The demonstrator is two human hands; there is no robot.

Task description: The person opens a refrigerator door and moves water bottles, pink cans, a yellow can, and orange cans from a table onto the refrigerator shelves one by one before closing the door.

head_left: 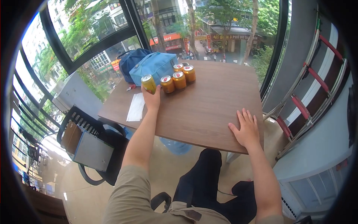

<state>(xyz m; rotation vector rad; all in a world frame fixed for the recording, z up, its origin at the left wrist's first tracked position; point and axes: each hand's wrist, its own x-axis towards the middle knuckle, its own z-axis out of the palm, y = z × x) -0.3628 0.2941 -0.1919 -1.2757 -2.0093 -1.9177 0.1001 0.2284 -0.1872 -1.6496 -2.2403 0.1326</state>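
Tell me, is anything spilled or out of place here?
No spill shows on the table. Slightly odd: the black chair carries a boxy load where someone would sit, and the can in the left hand looks yellower than the orange cans.

Left fingers [143,90] around 1 yellow can [148,82], right fingers [245,115] on table [209,108]

Two bags are crammed into the table's [220,100] far left corner, one bag [158,65] in front of the other bag [128,62]. Bunch of cans [179,80] just right of them, toward the far edge. Left hand [151,100] has a separate can [148,83] left of that bunch. Folded sheet [135,107] sits by the near edge's left end, right hand [247,130] at the near right corner. Chair's [121,151] off the near left corner, ladder [317,79] past the right edge.
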